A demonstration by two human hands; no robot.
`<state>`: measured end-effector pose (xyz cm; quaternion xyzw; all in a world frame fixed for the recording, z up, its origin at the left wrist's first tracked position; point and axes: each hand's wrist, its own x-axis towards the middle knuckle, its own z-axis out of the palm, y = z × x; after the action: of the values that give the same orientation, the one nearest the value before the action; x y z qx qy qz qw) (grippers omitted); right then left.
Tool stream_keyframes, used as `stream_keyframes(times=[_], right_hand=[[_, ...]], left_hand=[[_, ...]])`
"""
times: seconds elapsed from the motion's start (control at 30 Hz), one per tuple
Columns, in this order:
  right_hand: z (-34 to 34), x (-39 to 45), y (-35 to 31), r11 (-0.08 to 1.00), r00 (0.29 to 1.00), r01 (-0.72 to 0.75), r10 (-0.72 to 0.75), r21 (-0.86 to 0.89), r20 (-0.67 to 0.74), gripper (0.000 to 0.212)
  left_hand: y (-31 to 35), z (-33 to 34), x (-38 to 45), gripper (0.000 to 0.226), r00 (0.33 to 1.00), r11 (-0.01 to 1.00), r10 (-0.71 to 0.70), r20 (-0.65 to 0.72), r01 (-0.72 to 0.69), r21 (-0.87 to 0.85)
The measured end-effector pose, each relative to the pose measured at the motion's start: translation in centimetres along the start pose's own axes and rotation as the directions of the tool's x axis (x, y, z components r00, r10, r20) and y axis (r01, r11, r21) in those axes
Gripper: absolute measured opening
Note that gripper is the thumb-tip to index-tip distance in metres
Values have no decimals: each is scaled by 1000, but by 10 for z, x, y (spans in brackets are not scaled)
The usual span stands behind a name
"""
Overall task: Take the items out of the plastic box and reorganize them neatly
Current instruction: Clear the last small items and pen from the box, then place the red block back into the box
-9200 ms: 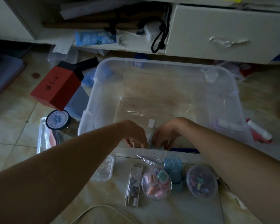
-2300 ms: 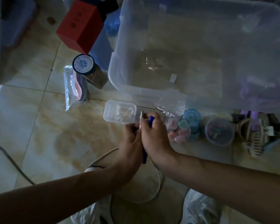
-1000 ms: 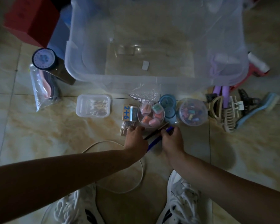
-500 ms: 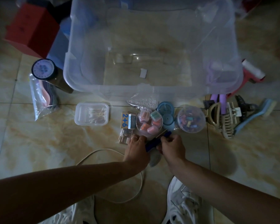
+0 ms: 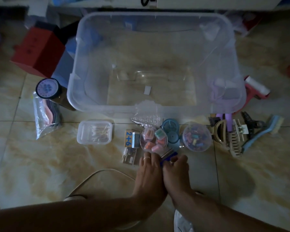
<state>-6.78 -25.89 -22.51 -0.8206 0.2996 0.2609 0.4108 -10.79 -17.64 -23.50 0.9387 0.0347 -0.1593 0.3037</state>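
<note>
**Pens going down beside the row, box nearly bare**

At far left a clear bag (image 5: 43, 118) of dark and pink pieces lies by a round-lidded canister (image 5: 47, 88). Next along the floor row sit a cotton swab case (image 5: 95, 132), a "2+6" card pack (image 5: 131, 137), a round tub of pastel cases (image 5: 153, 139), two teal discs (image 5: 171, 131), a tub of small coloured clips (image 5: 197, 136) and a heap of hair claws (image 5: 233, 133). Behind them the plastic box (image 5: 94, 104) holds only a small white scrap (image 5: 147, 90). The left hand (image 5: 149, 171) lies flat with fingers straight on the blue pen (image 5: 168, 157); the right hand (image 5: 176, 171) has fingers curled onto the same pen. The likely slip: a round pen released at a slant rolling into the tub, or a knuckle nudging it out of line, so I'd let go gently
</note>
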Motion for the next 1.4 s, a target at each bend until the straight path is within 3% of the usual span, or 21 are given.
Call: stream_keyframes(times=[0.07,0.13,0.23,0.33,0.4,0.43,0.5,0.6,0.73,0.87,0.93,1.03,1.1,1.17,1.23,1.27,1.33,1.4], right_hand=[[-18,-22,-23,987,986,146,-150,60,78,13],[-44,-45,-55,948,945,278,-299,155,134,15],[-76,-66,-115,781,803,556,-593,284,57,19],[-79,-42,-162,552,555,831,-832,70,-24,11],[-69,-6,-180,390,396,900,-918,-196,-5,2],[-62,13,-183,335,358,889,-934,-311,16,9],[-45,42,-175,285,344,846,-937,-451,53,25],[-31,56,-157,277,368,831,-924,-482,105,48],[-29,60,-160,339,425,792,-903,-507,60,55],[-27,70,-160,387,501,781,-857,-491,119,67],[-30,72,-160,392,511,776,-850,-494,129,67],[-35,65,-165,497,592,761,-795,-416,133,65],[-32,58,-174,517,608,744,-786,-423,108,56],[-25,55,-186,428,519,748,-854,-507,45,49],[-16,51,-200,364,456,759,-889,-540,42,45],[-12,51,-208,335,433,772,-899,-540,63,45],[-5,51,-221,289,389,794,-917,-535,82,46],[1,55,-232,274,350,826,-934,-493,68,47]], left_hand=[[21,-27,-2,39,979,986,121,-165,-138,-98],[43,-64,0,37,914,959,189,-360,-251,-134],[68,-123,19,33,807,898,234,-541,-393,-197],[66,-158,60,33,764,939,300,-571,-341,37],[51,-170,88,38,845,950,301,-441,-223,220],[41,-173,98,39,897,948,268,-351,-180,264],[23,-173,106,36,968,928,207,-140,-149,342],[1,-163,108,34,939,823,333,86,-334,459],[-11,-161,120,49,937,868,343,65,-343,360],[-13,-169,118,46,920,883,379,98,-392,260],[-18,-189,115,39,917,892,398,-20,-381,244],[-44,-243,116,23,885,945,311,-347,-247,216],[-77,-283,121,16,735,974,195,-650,-64,219],[-115,-314,131,26,597,962,4,-802,216,166],[-155,-327,142,57,585,866,-268,-766,495,75],[-172,-329,144,75,594,822,-369,-715,568,47],[-196,-323,145,99,620,787,-481,-619,617,7],[-207,-311,145,99,646,794,-503,-574,608,-12]])
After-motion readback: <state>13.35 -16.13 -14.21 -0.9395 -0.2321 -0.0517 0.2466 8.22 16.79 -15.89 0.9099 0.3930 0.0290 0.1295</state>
